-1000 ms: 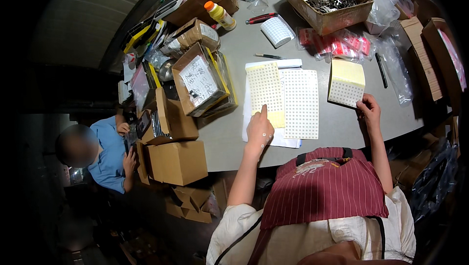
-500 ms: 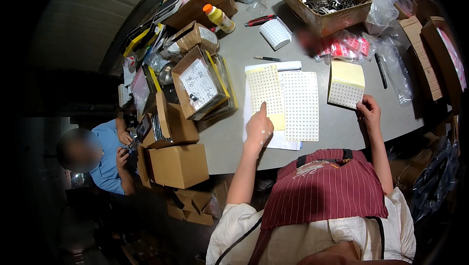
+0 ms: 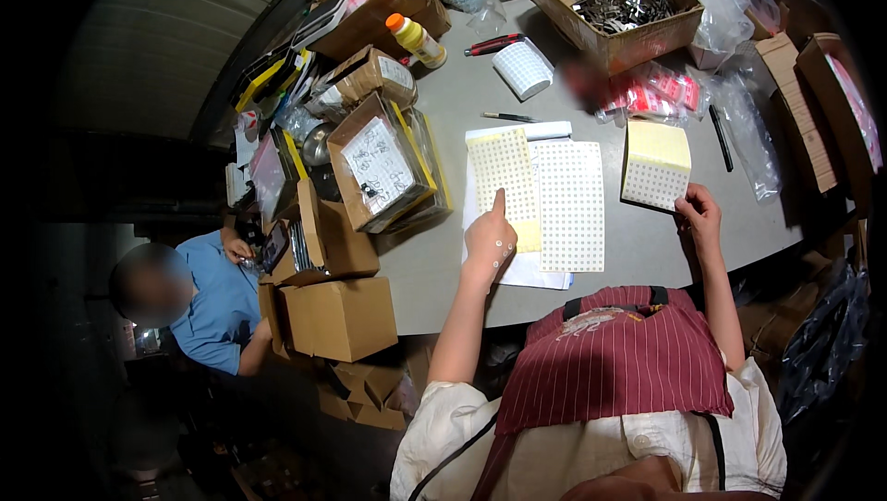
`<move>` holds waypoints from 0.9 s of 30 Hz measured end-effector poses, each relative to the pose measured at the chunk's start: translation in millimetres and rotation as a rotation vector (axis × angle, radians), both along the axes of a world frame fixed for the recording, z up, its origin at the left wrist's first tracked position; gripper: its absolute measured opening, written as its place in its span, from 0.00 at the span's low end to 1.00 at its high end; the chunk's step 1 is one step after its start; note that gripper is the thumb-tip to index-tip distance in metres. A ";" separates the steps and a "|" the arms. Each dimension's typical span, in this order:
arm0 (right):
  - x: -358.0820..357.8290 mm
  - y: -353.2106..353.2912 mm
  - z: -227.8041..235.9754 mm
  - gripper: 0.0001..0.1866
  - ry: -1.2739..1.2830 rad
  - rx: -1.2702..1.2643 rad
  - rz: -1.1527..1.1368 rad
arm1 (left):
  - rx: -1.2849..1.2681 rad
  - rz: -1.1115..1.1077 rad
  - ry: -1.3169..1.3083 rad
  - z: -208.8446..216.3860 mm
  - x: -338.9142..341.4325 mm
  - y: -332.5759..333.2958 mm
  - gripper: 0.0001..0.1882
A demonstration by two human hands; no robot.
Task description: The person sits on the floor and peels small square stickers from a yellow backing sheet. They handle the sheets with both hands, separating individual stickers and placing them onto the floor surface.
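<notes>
My left hand (image 3: 491,239) rests on a pale yellow sheet of small round stickers (image 3: 504,161), its index finger stretched out onto the printed rows and its other fingers curled. Several little round stickers cling to the back of this hand. Beside that sheet lies a white sticker sheet (image 3: 571,205) with similar rows; white paper (image 3: 531,276) sits beneath both. Over to the right, my right hand (image 3: 700,214) pinches the lower right corner of a folded sticker sheet (image 3: 655,164), part plain yellow and part printed.
A pen (image 3: 510,116), a red-black cutter (image 3: 492,44) and a rolled sticker sheet (image 3: 523,70) lie beyond the sheets. Metal clips fill a cardboard box (image 3: 602,31) at the back. Boxes (image 3: 379,168) crowd the left, where a person in blue (image 3: 217,288) works. A black pen (image 3: 721,138) lies right.
Both my hands keep almost the same places on the sheets. The person in blue at left has shifted, with one hand lowered behind the box.
</notes>
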State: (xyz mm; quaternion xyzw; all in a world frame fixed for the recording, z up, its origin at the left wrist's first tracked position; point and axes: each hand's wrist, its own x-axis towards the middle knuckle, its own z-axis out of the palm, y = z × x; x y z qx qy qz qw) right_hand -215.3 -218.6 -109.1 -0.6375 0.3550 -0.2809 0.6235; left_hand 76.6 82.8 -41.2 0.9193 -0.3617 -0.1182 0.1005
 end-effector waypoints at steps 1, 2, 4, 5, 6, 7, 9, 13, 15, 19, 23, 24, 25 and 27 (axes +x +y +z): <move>0.6 0.0 0.6 0.08 0.004 -0.006 0.001 | 0.002 0.001 -0.001 -1.9 1.4 0.4 0.35; 0.1 0.0 0.5 0.08 0.007 -0.001 -0.002 | 0.006 -0.001 -0.001 -1.1 1.9 -0.8 0.35; -0.3 -0.1 0.3 0.08 0.013 0.010 -0.008 | 0.003 0.000 -0.002 0.7 3.5 -3.6 0.35; -0.3 -0.3 -0.8 0.08 0.010 0.005 -0.010 | -0.003 0.006 -0.003 4.0 4.0 -5.9 0.35; -0.1 -0.5 -2.0 0.08 0.007 -0.001 -0.012 | -0.009 0.011 -0.003 5.9 4.8 -7.5 0.35; -0.3 -0.9 -3.0 0.08 0.004 -0.006 -0.014 | -0.002 0.005 -0.005 5.2 6.4 -7.8 0.35; -1.1 -2.0 -3.9 0.08 -0.002 0.007 -0.005 | 0.011 -0.009 -0.011 2.3 9.4 -7.4 0.35; -0.3 -2.2 -2.9 0.08 0.012 0.013 -0.002 | 0.021 -0.010 0.000 -0.6 12.3 -7.9 0.36; -0.7 -1.3 -3.2 0.08 -0.004 -0.003 -0.009 | 0.019 -0.013 0.005 2.9 13.4 -10.2 0.36; -0.7 -0.6 -2.5 0.07 -0.013 0.000 -0.014 | -0.019 -0.022 -0.014 5.7 14.7 -13.7 0.36; 0.4 -0.2 -0.2 0.07 0.014 0.022 -0.019 | -0.017 -0.027 -0.007 -1.8 19.0 -12.6 0.36; 0.4 -0.2 -0.3 0.07 0.013 0.023 -0.019 | -0.020 -0.028 -0.002 -1.5 19.5 -13.3 0.36; 0.4 -0.2 -0.3 0.08 0.011 0.024 -0.019 | -0.023 -0.022 -0.005 -1.2 20.0 -14.3 0.36; -0.5 -0.9 -2.2 0.08 -0.006 0.016 -0.012 | -0.029 -0.009 -0.010 3.6 20.0 -17.3 0.37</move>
